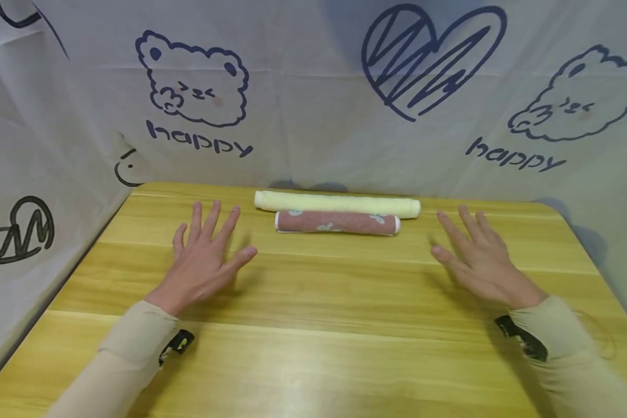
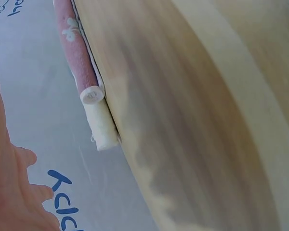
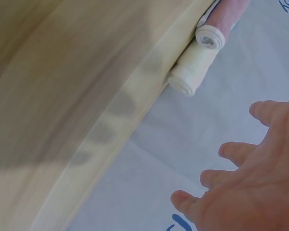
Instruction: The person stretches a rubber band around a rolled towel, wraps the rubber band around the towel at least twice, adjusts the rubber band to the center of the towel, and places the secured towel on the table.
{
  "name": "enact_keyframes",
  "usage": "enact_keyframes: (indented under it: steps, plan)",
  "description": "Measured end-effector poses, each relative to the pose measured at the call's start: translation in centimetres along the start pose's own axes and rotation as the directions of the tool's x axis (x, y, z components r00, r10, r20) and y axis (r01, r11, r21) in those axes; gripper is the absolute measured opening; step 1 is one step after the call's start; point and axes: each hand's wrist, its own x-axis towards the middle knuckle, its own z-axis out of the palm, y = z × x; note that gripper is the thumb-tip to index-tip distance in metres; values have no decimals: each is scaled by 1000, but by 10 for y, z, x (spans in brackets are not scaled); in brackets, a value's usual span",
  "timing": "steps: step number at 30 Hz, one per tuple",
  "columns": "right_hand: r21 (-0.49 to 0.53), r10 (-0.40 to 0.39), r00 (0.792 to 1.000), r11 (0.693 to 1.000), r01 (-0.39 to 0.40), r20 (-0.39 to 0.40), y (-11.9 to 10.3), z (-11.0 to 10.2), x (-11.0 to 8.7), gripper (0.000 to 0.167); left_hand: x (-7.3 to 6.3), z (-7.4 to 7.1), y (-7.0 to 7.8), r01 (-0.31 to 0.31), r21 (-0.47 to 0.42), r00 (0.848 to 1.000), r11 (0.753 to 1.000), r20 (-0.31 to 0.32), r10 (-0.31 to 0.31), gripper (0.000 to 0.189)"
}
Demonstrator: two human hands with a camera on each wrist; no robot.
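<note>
On either side of two rolls (image 1: 337, 223), left hand (image 1: 204, 258) and right hand (image 1: 483, 261) hover splayed and released.

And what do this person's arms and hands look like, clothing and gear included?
The left hand and right hand wear no visible gloves or rings. A long, plain cream fabric left sleeve and matching right sleeve reach the wrists. Small black left wrist device has a yellow-green mark; black right wrist device shows none.
</note>
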Motion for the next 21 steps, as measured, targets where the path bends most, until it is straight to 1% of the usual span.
enact_keyframes:
  steps: [10,21]
  plan:
    - [18,-21,1000,1000,21,-16,-9,5,4,71,5,7,6,-13,15,1000,1000,0,13,87]
    - [29,-38,999,999,39,-23,-14,10,11,72,10,14,11,-22,-5,1000,1000,8,22,87]
